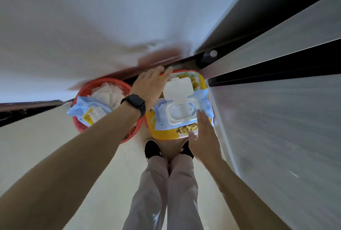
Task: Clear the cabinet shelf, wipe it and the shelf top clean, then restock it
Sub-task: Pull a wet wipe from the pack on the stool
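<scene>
Reaching down, both hands were flat and held nothing: the left hand at the yellow box's far rim, the right hand by its near side. The box sat by the feet, just beside a red basket. It looked stiff and light (best taken by two sides). A soft wipes pack lay on top, flap up. White cloths filled the basket
</scene>
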The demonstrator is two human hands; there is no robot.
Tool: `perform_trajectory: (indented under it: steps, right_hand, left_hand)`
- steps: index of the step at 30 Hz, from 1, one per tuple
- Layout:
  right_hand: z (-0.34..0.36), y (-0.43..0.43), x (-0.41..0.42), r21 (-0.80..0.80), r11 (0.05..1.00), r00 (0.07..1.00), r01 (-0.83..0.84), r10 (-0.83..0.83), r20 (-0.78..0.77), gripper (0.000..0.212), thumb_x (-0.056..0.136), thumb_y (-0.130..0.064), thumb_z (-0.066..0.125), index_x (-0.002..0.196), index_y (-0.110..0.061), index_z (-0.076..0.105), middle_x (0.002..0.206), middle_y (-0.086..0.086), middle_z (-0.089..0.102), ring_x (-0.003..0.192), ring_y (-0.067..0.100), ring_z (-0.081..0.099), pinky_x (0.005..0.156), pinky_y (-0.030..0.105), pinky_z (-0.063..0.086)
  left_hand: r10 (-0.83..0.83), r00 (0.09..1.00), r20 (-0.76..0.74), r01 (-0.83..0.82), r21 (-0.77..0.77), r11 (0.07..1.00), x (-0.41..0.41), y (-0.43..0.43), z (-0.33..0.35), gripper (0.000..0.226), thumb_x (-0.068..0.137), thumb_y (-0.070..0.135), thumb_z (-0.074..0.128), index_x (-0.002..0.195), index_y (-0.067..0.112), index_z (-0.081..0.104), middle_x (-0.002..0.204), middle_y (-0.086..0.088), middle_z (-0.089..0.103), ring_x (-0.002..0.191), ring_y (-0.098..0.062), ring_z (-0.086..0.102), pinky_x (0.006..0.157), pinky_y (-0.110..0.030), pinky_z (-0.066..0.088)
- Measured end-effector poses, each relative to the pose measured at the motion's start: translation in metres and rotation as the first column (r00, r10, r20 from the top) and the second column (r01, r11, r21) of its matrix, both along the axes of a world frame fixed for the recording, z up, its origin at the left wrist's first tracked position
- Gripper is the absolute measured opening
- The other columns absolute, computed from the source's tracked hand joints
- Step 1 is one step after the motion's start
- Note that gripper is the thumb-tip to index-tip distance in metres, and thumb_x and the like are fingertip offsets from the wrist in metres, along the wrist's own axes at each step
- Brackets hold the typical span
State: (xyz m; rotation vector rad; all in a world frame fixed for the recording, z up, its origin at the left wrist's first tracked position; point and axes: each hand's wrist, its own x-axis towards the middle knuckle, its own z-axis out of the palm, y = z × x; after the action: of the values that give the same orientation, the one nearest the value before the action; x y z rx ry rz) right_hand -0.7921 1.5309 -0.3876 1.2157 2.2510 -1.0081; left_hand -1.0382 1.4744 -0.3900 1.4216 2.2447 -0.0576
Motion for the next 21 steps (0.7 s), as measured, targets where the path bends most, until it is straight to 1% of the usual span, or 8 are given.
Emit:
perform_trajectory:
  steps: [3,5,8,10,11,15,18,21]
  right_hand:
    - [0.001,-0.003,-0.016,0.064,0.993,0.995,0.097,-0.097,-0.006,0.056,0.095,-0.032,0.053,0.148,-0.034,0.035,0.16,-0.004,0.022,0.146,0.02,0.02,0.109,0.039,0.035]
    - [-0.001,-0.007,-0.028,0.094,0.963,0.968,0.252,-0.248,-0.043,0.046,0.091,-0.036,0.059,0.136,-0.032,0.05,0.147,-0.003,0.035,0.137,0.022,0.032,0.104,0.041,0.039]
    - [-0.006,-0.004,-0.053,0.052,0.81,0.812,0.584,-0.582,-0.049,0.033,0.086,-0.041,0.067,0.115,-0.025,0.064,0.121,-0.007,0.044,0.117,0.016,0.047,0.096,0.036,0.043]
    - [-0.011,0.002,-0.069,-0.012,0.707,0.707,0.707,-0.707,0.0,0.028,0.087,-0.039,0.068,0.108,-0.02,0.065,0.111,-0.008,0.038,0.102,0.016,0.051,0.087,0.032,0.044]
    - [-0.013,0.003,-0.074,-0.003,0.704,0.704,0.71,-0.71,0.012,0.024,0.088,-0.037,0.067,0.104,-0.019,0.065,0.109,-0.008,0.037,0.101,0.018,0.053,0.088,0.034,0.046]
    - [-0.011,-0.001,-0.075,0.068,0.825,0.827,0.562,-0.559,-0.059,0.013,0.091,-0.035,0.065,0.087,-0.024,0.059,0.106,-0.007,0.043,0.105,0.022,0.057,0.092,0.04,0.047]
    - [0.005,-0.024,-0.07,-0.164,0.87,0.846,0.466,-0.492,-0.206,0.009,0.091,-0.027,0.067,0.086,-0.025,0.059,0.102,-0.007,0.06,0.097,0.014,0.061,0.084,0.026,0.05]
    - [0.015,-0.049,-0.062,-0.302,0.885,0.882,0.355,-0.424,-0.205,0.014,0.092,-0.025,0.065,0.084,-0.036,0.06,0.11,-0.018,0.064,0.105,0.005,0.06,0.087,0.021,0.048]
  left_hand:
    - [-0.334,0.921,-0.199,0.374,0.218,0.901,0.014,-0.038,-0.017,0.054,0.078,0.007,0.07,0.13,0.015,0.059,0.124,-0.009,0.062,0.115,-0.032,0.058,0.093,-0.044,0.042]
    - [-0.394,0.912,-0.118,0.41,0.198,0.89,0.037,-0.063,-0.027,0.06,0.084,0.012,0.054,0.143,0.016,0.049,0.147,-0.004,0.05,0.136,-0.025,0.046,0.112,-0.044,0.032]
    - [-0.105,0.973,0.205,0.111,-0.016,0.994,0.07,-0.076,-0.029,0.081,0.091,0.023,0.05,0.158,0.021,0.003,0.165,0.002,-0.005,0.152,-0.016,0.001,0.123,-0.046,0.011]
    - [0.086,0.938,0.334,-0.087,-0.013,0.996,0.079,-0.07,-0.029,0.078,0.094,0.023,0.05,0.158,0.024,0.005,0.164,0.006,-0.005,0.152,-0.012,-0.004,0.123,-0.045,0.011]
    - [0.151,0.909,0.388,-0.163,-0.002,0.987,0.08,-0.067,-0.028,0.077,0.093,0.021,0.051,0.157,0.025,0.01,0.165,0.007,0.0,0.152,-0.011,-0.002,0.122,-0.044,0.014]
    - [0.262,0.831,0.491,-0.312,0.022,0.95,0.078,-0.066,-0.027,0.069,0.091,0.015,0.048,0.154,0.028,0.024,0.164,0.01,0.012,0.151,-0.007,0.004,0.122,-0.042,0.017]
    - [0.387,0.653,0.651,-0.485,-0.032,0.874,0.07,-0.059,-0.018,0.048,0.1,0.018,0.041,0.147,0.029,0.042,0.16,0.012,0.025,0.149,-0.005,0.015,0.121,-0.028,0.017]
    - [0.565,0.321,0.76,-0.711,-0.201,0.674,0.06,-0.051,-0.011,0.034,0.104,0.035,0.039,0.127,0.029,0.063,0.147,0.014,0.049,0.136,-0.008,0.043,0.106,-0.022,0.034]
